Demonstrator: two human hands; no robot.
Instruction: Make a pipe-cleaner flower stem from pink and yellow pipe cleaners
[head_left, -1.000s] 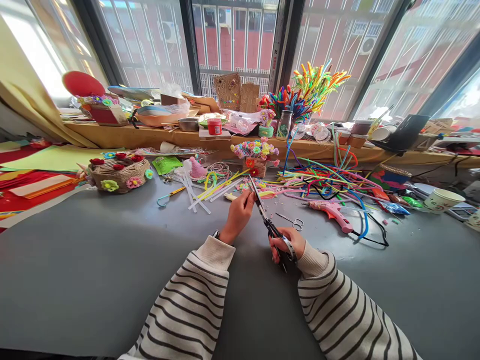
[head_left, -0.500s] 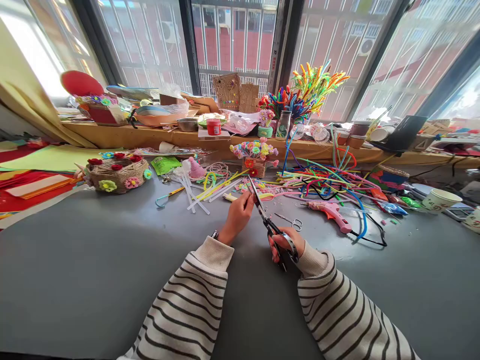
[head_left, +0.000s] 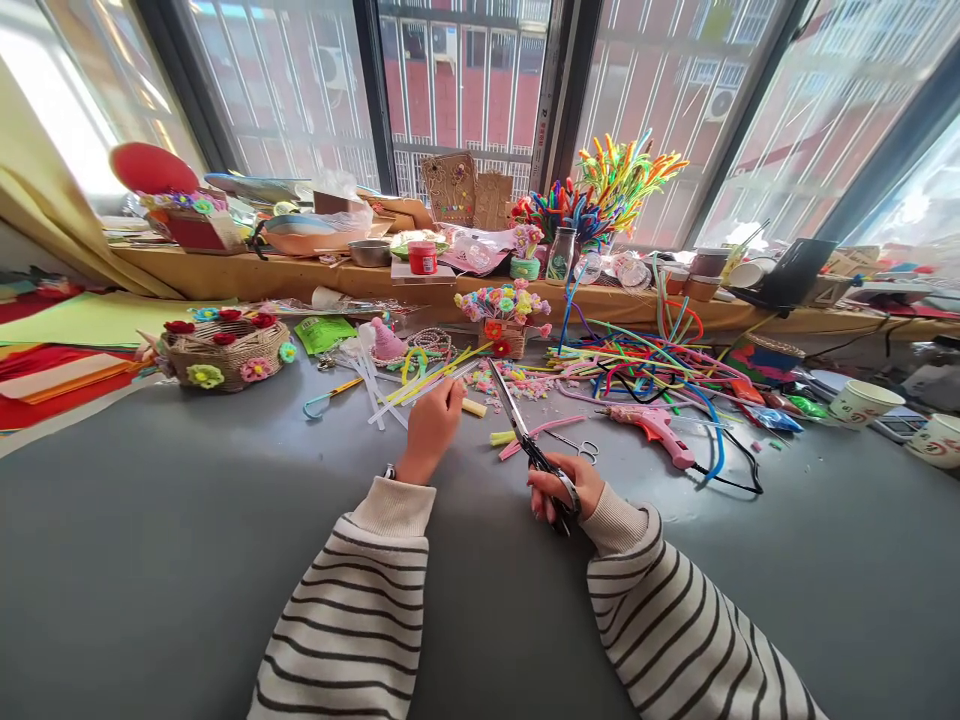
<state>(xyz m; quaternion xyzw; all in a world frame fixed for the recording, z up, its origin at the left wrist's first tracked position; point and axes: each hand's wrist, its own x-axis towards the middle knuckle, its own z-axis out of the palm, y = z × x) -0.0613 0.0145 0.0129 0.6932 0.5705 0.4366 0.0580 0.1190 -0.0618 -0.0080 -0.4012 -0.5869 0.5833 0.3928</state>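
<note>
My right hand (head_left: pixel 566 485) grips a large pair of scissors (head_left: pixel 519 425) by the handles, with its blades pointing up and away and looking nearly closed. To the left, my left hand (head_left: pixel 433 425) is closed in a pinch, apart from the blades; what its fingers hold, if anything, is hidden. Beside the blades lie pink strips (head_left: pixel 551 424) and a short yellow-green piece (head_left: pixel 502 438). A pale yellow stub (head_left: pixel 474 407) rests by my left hand. Small silver scissors (head_left: pixel 586 451) lie behind my right hand, and small pastel clippings (head_left: pixel 517 380) are scattered beyond the scissor tips.
At right sits a pink glue gun (head_left: pixel 656 432) with its black cord, in front of a heap of pipe cleaners (head_left: pixel 637 362). A flower-trimmed basket (head_left: pixel 225 358) stands at left. Clear sticks (head_left: pixel 371 385) and a small flower box (head_left: pixel 504 335) lie ahead, below the cluttered windowsill (head_left: pixel 300 272).
My left hand has moved left, away from the scissor blades. The pink strips and yellow-green piece now show on the table beside the blades. The right hand keeps its grip on the scissors.
</note>
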